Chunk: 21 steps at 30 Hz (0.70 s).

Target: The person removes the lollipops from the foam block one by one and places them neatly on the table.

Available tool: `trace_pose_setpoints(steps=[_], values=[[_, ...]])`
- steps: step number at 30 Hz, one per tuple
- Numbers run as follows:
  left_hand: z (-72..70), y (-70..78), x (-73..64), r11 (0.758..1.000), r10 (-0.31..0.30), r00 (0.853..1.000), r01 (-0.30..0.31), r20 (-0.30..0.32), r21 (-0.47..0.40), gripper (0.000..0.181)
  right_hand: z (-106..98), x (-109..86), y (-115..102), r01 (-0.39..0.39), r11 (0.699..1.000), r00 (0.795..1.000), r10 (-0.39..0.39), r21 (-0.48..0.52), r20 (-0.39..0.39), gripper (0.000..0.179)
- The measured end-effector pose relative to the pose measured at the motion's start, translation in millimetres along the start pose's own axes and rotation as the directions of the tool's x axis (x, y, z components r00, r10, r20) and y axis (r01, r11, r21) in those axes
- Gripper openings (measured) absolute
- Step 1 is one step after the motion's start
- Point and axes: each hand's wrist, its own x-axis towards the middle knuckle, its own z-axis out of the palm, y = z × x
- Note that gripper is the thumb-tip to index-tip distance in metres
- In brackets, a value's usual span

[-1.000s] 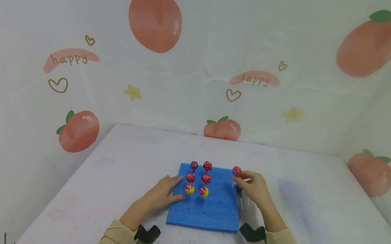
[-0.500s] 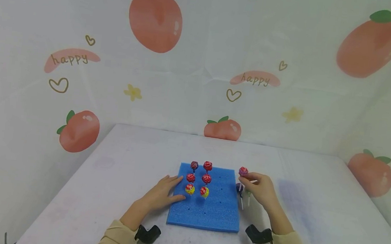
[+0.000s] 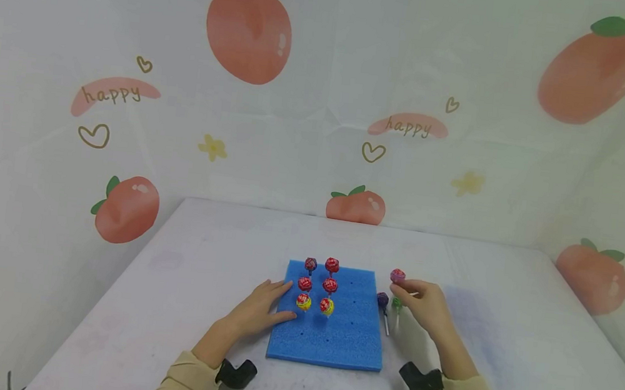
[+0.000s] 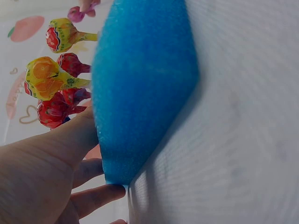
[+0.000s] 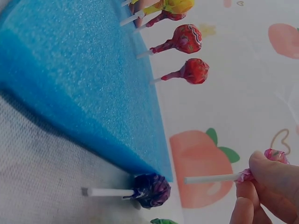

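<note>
A blue foam board (image 3: 351, 343) lies on the table with several wrapped lollipops standing in its left half, among them a yellow one (image 3: 327, 307) and a red one (image 3: 329, 285). My left hand (image 3: 256, 309) rests at the board's left edge, fingers spread, thumb over the top. My right hand (image 3: 423, 303) pinches a pink lollipop (image 3: 397, 275) just under its candy, to the right of the board. In the right wrist view its white stick (image 5: 210, 178) points away from the fingers and touches nothing.
A dark purple lollipop (image 3: 383, 300) and a green one (image 3: 397, 303) lie on the white table (image 3: 201, 234) along the board's right side. Small holes dot the board's right half. A white fruit-printed cloth (image 3: 306, 144) hangs behind.
My right hand has moved right with the pink lollipop, from over the board's far right corner to beyond its edge. The green lollipop now shows. The left hand has stayed still.
</note>
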Motion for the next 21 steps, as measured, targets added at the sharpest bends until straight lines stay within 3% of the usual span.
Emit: trace_pose_setpoints(steps=[21], values=[[1.1, -0.6, -0.2, 1.0, -0.009, 1.0, 0.009, 0.002, 0.0, 0.069, -6.7, -5.0, 16.1, -0.043, 0.999, 0.999, 0.043, -0.006, -0.013, 0.037]])
